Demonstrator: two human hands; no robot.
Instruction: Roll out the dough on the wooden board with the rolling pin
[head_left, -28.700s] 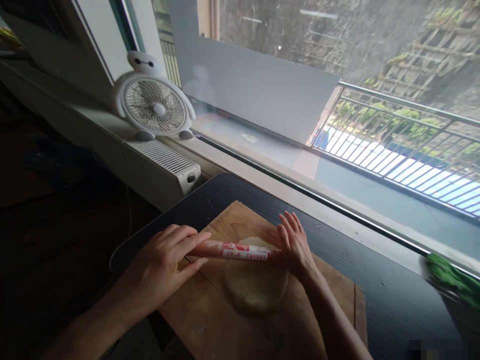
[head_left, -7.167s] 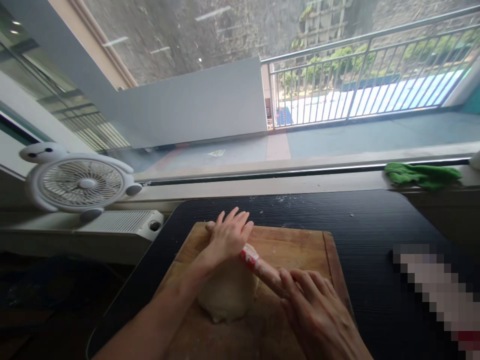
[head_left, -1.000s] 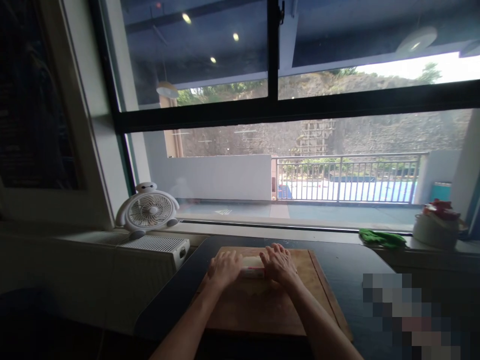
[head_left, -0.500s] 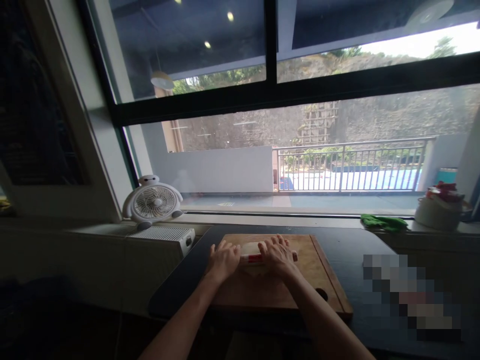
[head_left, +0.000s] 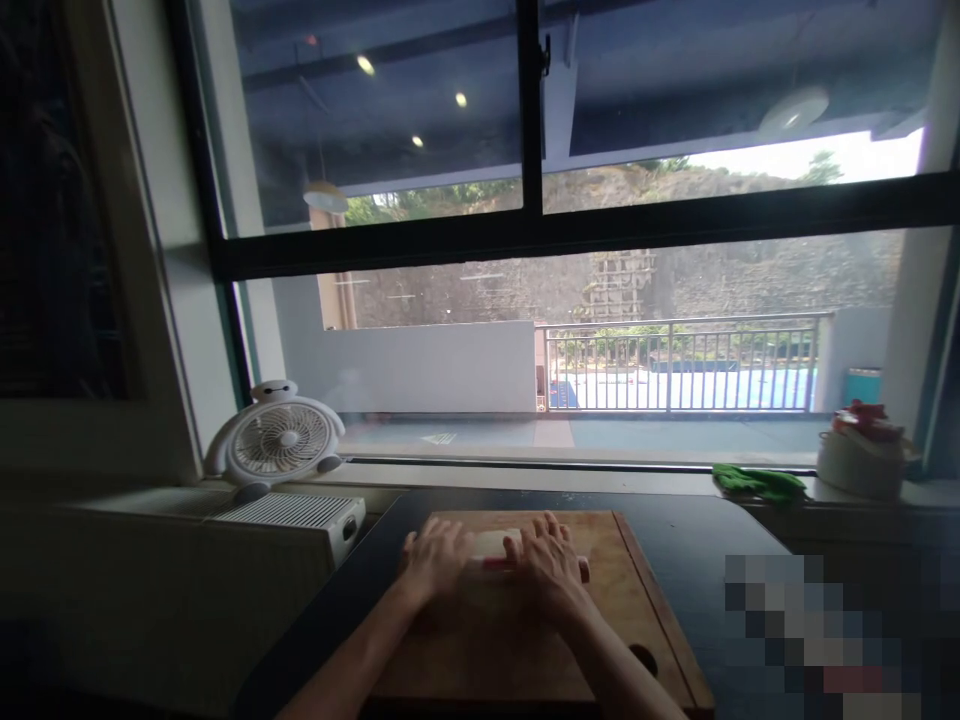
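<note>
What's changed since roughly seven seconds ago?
The wooden rolling pin with a red-and-white label has swung from a slant to roughly parallel with the far edge of the brown wooden board. The right hand moved forward, about level with the left hand. The view tilted up. Unchanged: both hands on the pin, white figure-shaped fan left, green cloth on the windowsill.

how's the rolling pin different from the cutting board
The rolling pin is slim and rounded; the cutting board is broad and flat. The rolling pin carries a red marking, while the cutting board shows none. The rolling pin lies under the left hand and right hand; the cutting board lies on the black table. Both show brown surfaces.
</note>
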